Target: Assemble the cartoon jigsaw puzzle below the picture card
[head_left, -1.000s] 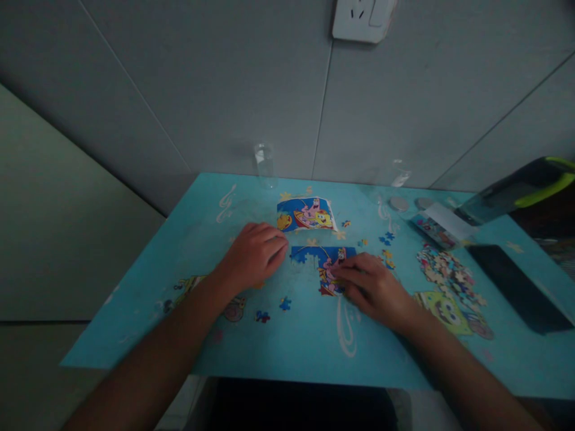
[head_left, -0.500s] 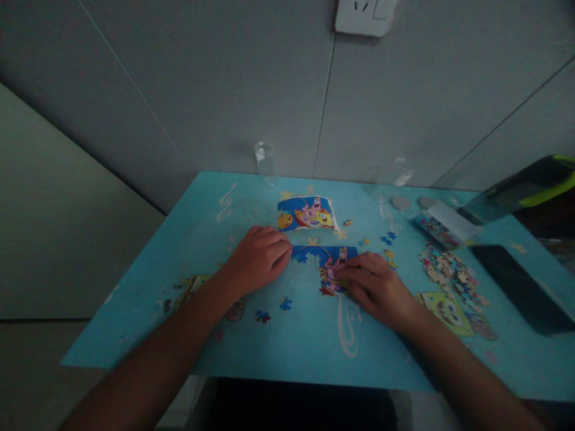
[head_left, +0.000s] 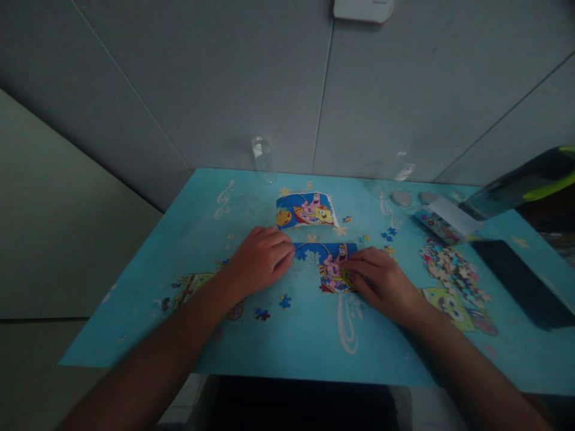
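A partly joined jigsaw puzzle lies flat on the table, its blue top strip running left from a wider block with pink and yellow figures. My left hand is closed at the strip's left end, with its fingertips partly hidden. At the block's right edge, my right hand is closed, thumb and fingers pressed on the pieces. Behind the puzzle is a slightly curled picture sheet with a matching scene. Two loose pieces lie in front: a blue piece and a darker mixed-colour piece.
Several loose pieces lie right of the sheet, and a larger heap of pieces beyond my right hand. A dark phone-like slab, a printed card, a dark bottle, round lids and a clear container surround the work.
My right fingers have shifted slightly right across the block, uncovering more of its picture. My left hand stays at the strip's end. The whole view has tilted slightly.
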Available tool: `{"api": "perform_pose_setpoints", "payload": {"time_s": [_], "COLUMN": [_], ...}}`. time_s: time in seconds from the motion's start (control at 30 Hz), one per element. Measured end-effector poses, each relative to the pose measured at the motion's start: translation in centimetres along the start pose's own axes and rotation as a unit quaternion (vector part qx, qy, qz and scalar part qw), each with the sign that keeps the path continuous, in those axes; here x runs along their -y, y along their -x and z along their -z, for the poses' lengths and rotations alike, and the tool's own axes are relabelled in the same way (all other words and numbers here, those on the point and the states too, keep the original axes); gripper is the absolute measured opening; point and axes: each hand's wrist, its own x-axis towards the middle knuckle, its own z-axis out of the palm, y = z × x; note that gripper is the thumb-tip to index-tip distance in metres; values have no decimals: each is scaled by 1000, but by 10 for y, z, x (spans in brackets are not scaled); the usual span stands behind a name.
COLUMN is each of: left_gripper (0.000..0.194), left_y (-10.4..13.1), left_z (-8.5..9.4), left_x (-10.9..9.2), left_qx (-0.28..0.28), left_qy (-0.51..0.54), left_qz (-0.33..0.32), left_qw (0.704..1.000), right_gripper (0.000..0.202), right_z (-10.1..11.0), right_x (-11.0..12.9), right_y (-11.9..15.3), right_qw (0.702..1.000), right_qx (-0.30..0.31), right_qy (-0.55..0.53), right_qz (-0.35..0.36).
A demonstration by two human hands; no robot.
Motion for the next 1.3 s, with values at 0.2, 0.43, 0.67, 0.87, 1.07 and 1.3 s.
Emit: {"api": "perform_pose_setpoints", "payload": {"time_s": [0.2,0.43,0.67,0.87,1.07,1.3], "left_gripper": [20,17,18,20,19,18], "left_y": [0,1,1,2,3,3], "left_z": [-1,-1,-1,-1,-2,-2], "left_x": [-3,-14,-28,-37,-42,-43], "left_qx": [-10,14,60,87,88,94], "left_qy": [10,30,42,62,57,56], "left_qz": [-9,-35,-62,-78,-94,-94], "left_qw": [1000,999,995,991,990,989], "right_gripper": [25,24,27,26,21,22], "right_z": [-1,0,1,2,0,0], "right_x": [0,3,8,10,13,15], "right_y": [1,2,5,5,6,6], "right_qw": [1000,1000,1000,999,999,998], "right_qx": [-3,5,31,41,49,59], "right_qy": [6,0,2,0,5,-4], "right_qz": [2,2,-3,3,16,17]}}
